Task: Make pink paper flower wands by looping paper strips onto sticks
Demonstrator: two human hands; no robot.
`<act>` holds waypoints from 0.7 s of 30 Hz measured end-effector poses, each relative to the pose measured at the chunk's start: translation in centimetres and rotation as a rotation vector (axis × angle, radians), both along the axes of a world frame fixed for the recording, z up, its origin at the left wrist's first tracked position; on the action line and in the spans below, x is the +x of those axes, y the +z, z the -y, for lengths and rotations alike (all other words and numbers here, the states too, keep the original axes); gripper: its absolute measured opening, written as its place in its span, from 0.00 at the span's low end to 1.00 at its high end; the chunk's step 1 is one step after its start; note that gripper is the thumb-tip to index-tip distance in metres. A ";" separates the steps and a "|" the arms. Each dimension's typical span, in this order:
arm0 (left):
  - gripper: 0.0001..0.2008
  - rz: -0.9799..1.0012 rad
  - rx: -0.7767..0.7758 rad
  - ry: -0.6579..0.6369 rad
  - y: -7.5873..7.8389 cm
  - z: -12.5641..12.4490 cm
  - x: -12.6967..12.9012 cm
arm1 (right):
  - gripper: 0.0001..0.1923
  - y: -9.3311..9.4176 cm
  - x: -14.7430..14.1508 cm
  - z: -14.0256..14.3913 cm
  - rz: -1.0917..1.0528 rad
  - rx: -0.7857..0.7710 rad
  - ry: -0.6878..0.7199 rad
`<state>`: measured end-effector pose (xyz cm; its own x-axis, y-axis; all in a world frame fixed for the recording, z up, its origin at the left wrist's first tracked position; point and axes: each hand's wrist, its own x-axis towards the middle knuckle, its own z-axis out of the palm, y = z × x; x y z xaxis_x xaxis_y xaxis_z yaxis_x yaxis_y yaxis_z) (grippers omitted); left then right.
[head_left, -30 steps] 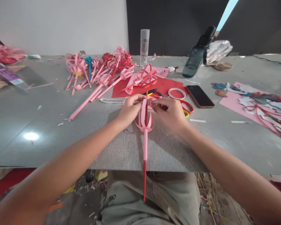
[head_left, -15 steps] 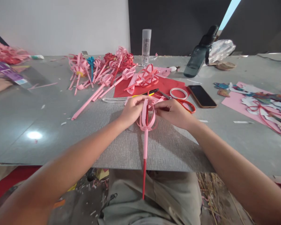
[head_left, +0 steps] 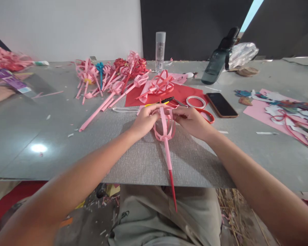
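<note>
Between my hands is a pink paper flower (head_left: 164, 131) made of looped strips, its far end turned away from me. A pink tube stem (head_left: 168, 155) runs toward me from it, and a thin red stick (head_left: 172, 188) pokes out past the table edge. My left hand (head_left: 145, 119) pinches the far end of the strips from the left. From the right, my right hand (head_left: 192, 119) has its fingers closed on the strips there. Red scissors (head_left: 207, 115) and a black-and-yellow cutter (head_left: 166, 100) lie just beyond my hands; the scissors are partly covered.
Finished paper flowers (head_left: 113, 77) lie piled at the back left. Red paper sheets (head_left: 187, 93), a white tape roll (head_left: 195, 101) and a phone (head_left: 222, 105) lie ahead. Behind stand a clear bottle (head_left: 160, 51) and a dark water bottle (head_left: 218, 61). Another person's hand (head_left: 0, 94) shows at far left.
The flower has turned between my hands, and its red stick's near end has swung to the right. My right hand has shifted slightly; my left hand stays nearly in place.
</note>
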<state>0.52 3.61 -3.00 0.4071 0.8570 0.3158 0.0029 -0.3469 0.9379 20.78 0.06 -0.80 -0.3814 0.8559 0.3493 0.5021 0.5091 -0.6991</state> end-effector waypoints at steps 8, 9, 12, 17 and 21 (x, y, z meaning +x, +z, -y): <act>0.14 0.049 -0.098 0.027 0.0 0.3 0.0 | 0.08 -0.5 -0.5 0.3 -0.165 -0.126 -0.191; 0.12 0.049 -0.106 0.033 0.1 0.3 0.0 | 0.06 -0.6 -0.6 0.3 -0.193 -0.122 -0.217; 0.09 0.043 -0.120 0.055 0.2 0.6 0.1 | 0.04 -1.0 -0.8 0.3 -0.213 -0.054 -0.256; 0.08 0.027 -0.135 0.082 0.3 0.8 0.2 | 0.08 -1.6 -1.4 0.4 -0.252 0.026 -0.342; 0.09 0.044 -0.148 0.085 0.0 0.8 0.3 | 0.10 -1.8 -1.9 0.6 -0.299 0.012 -0.389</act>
